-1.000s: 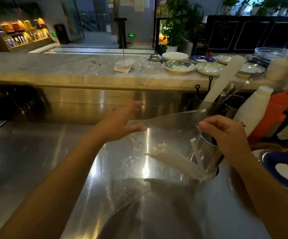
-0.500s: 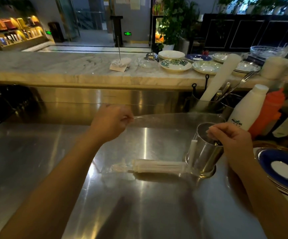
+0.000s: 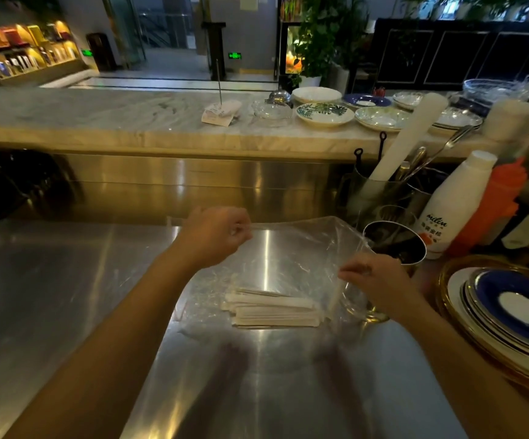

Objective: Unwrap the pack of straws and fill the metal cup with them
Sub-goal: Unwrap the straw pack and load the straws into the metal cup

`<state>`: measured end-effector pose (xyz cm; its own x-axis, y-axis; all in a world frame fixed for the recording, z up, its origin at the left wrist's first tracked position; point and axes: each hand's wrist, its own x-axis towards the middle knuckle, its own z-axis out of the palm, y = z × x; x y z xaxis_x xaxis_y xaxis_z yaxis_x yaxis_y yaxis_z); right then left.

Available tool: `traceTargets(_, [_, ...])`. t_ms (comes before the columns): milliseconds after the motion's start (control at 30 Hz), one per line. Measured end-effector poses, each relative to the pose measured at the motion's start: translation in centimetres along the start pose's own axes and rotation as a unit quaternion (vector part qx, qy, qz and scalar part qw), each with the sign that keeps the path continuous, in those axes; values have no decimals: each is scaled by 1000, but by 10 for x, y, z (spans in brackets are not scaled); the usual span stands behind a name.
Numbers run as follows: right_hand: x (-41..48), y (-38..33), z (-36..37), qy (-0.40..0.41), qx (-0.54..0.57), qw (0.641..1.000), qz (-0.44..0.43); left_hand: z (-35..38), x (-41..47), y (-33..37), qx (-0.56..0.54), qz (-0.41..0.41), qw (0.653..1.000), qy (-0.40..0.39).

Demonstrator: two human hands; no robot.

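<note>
While both hands hold up the clear plastic wrap, the straws lie flat on the steel counter with their long axis running pretty much left to right. They're white, paper-sleeved by the look of it, bunched in a loose flat pile with the ends not quite lined up; you see them through the film, and I can't tell if they're inside the bag or just under it. The wrap itself is see-through and crinkly, stretched like a sheet above the pile.

Left hand is knuckles-up on the far left side, fingers curled tight and pinching the film's far edge. Right hand sits nearer and to the right, fingertips pinched together on the wrap's right edge, forearm coming in from the near right corner.

Metal cup stands upright just right of the straws, partly behind the right hand, with a white bottle right beside it and stacked plates further right.
</note>
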<state>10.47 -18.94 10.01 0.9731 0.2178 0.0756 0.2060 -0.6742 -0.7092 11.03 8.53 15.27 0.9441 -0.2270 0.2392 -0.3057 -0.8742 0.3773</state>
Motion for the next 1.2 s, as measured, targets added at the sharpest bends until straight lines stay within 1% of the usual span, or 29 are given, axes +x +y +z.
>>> traceTargets(67, [1,-5,7,-19,-11,999,-32,0,-1,-2,-11,0,1000,-1])
traceTargets(167, [5,-14,20,-82,-4,994,-70,1,-1,-3,-36,-6,999,-5])
traceTargets(233, [10,-17,27,-140,-2,988,-58,2,-2,-4,-48,-11,999,-16])
traceTargets(300, [13,-17,31,-206,-28,977,-41,3,-4,-5,-37,-16,998,-53])
traceTargets(333, [13,-17,31,-231,-46,971,-40,3,-4,-7,-29,-18,997,-74])
traceTargets(367, [14,-17,30,-235,-57,969,-45,3,-5,-8,-22,-21,996,-87])
traceTargets(400, [14,-17,28,-212,-45,975,-53,4,-5,-9,-16,-24,996,-82])
traceTargets(467, [14,-17,22,-97,46,993,-53,5,-5,-13,-7,-40,999,-30])
traceTargets(533, [13,-16,12,21,108,992,-53,4,-5,-16,-6,-57,998,30])
traceTargets(567, [14,-15,9,46,113,991,-53,4,-5,-17,-15,-56,997,47])
traceTargets(600, [14,-14,7,44,113,991,-54,4,-4,-18,-26,-50,997,52])
traceTargets(667, [13,-14,8,-22,100,993,-50,5,-3,-18,-48,-39,997,37])
traceTargets(733, [13,-12,17,-93,49,994,-41,8,-3,-15,-55,-30,998,3])
traceTargets(767, [14,-10,24,-108,16,993,-43,10,-4,-14,-52,-25,998,-14])
traceTargets(800, [14,-9,31,-108,-8,993,-46,12,-5,-13,-42,-21,998,-35])
traceTargets(867, [14,-9,45,-86,-12,995,-51,15,-7,-14,-20,-19,998,-59])
traceTargets(967, [17,-13,61,-59,8,997,-46,15,-10,-19,-15,-26,998,-50])
traceTargets(1200, [29,-21,105,-104,-62,992,-30,22,-15,-23,-14,-20,999,-44])
